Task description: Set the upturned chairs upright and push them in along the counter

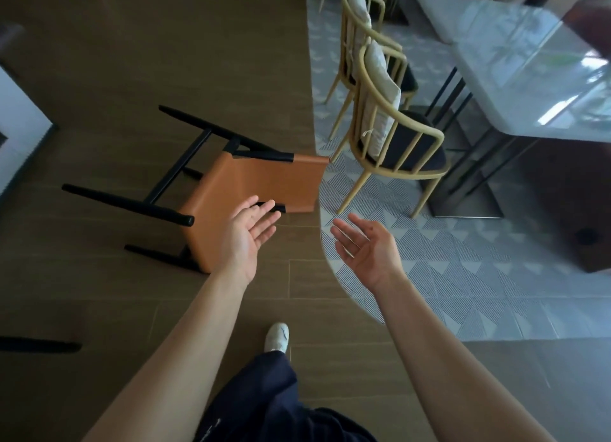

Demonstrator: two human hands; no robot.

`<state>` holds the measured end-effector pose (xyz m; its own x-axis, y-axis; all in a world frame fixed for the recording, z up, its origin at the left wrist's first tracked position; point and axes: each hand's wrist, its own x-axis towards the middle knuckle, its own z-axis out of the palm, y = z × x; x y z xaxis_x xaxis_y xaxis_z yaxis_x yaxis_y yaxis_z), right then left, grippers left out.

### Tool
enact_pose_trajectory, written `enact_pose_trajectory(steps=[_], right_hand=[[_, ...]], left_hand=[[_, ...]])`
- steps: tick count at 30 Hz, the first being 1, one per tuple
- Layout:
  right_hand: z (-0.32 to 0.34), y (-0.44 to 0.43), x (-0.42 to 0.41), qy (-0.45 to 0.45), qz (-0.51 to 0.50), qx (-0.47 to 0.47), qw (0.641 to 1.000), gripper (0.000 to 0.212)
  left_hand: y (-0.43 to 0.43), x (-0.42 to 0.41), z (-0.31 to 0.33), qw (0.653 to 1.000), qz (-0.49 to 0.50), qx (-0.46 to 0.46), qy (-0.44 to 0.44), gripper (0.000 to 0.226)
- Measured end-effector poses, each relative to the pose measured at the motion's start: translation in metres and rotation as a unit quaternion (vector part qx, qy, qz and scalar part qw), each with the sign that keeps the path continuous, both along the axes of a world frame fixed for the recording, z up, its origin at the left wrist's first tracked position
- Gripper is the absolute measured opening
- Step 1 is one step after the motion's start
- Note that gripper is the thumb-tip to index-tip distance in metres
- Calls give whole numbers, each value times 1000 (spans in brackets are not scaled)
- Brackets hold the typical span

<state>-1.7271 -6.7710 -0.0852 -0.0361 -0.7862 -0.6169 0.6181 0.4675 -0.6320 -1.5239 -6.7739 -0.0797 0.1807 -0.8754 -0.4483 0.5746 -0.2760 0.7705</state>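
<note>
Head view, and the tan leather chair [231, 193] is down on its side on the wood floor [132, 61]. Its black legs [132, 204] stick out to the left and its backrest [297, 180] points right, toward the patterned tiles [463, 260].

The left hand [246, 240] is spread, palm up, with its fingertips over the chair's near edge. Whether they touch it, I cannot tell. The right hand [362, 248] is open too, fingers loosely fanned, and hovers just beside the backrest with nothing in it. So no grip yet.

To do this lift well, I'd want one hand under the top of the backrest and the other on the seat's near rail. Then pivot the chair on the two lower legs rather than hauling it clear, so all four feet land together. Watch the swing: the yellow-framed chairs [393, 137] at the marble table [529, 61] stand close behind it.

Low on the left a dark bar [39, 344] lies on the floor, possibly another chair's leg. A pale surface [20, 127] at the left edge may be the counter, though I can't say for sure. A white shoe [277, 337] is planted just short of the chair.
</note>
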Motion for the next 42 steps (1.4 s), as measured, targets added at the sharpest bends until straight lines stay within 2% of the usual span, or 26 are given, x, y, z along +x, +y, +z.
enact_pose_trajectory(steps=[8, 16, 24, 30, 34, 42], right_hand=[[-1, -106, -12, -2, -16, -11, 1000, 35], [-12, -187, -39, -11, -22, 10, 1000, 33], [-32, -299, -91, 6, 53, 40, 998, 32], [-29, -396, -126, 65, 184, 45, 980, 25], [-30, -439, -137, 69, 235, 41, 969, 26], [-55, -484, -142, 35, 224, 71, 971, 35]], left_hand=[[-116, -17, 1, 998, -62, -8, -14, 31], [-196, -57, -15, 997, -76, 14, -30, 32], [-289, -108, -32, 999, 1, 34, -30, 32], [-337, -154, -38, 993, 111, 50, 8, 29], [-353, -173, -39, 984, 167, 59, 26, 29], [-379, -166, -54, 979, 189, 79, 16, 36]])
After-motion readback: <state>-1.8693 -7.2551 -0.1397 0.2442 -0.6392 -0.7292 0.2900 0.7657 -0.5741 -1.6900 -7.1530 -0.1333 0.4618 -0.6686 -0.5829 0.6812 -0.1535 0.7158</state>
